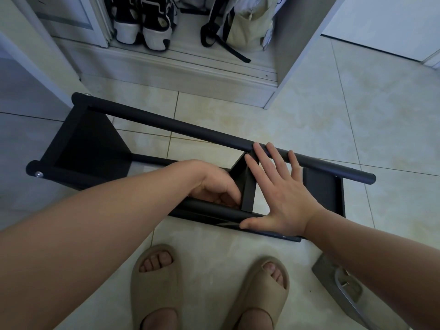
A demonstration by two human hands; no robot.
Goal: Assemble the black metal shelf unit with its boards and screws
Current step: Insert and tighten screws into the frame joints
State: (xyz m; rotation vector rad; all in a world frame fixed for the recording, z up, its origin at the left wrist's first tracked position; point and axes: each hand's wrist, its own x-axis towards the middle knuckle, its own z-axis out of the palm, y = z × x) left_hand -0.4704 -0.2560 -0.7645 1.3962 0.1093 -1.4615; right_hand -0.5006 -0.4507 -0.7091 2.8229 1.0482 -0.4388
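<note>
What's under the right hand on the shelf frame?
The right hand lies spread flat, fingers on the far tube, thumb on the near tube. Tile floor shows beside it; whatever is beneath the palm is covered.

Head-worn view, looking steeply down, close
</note>
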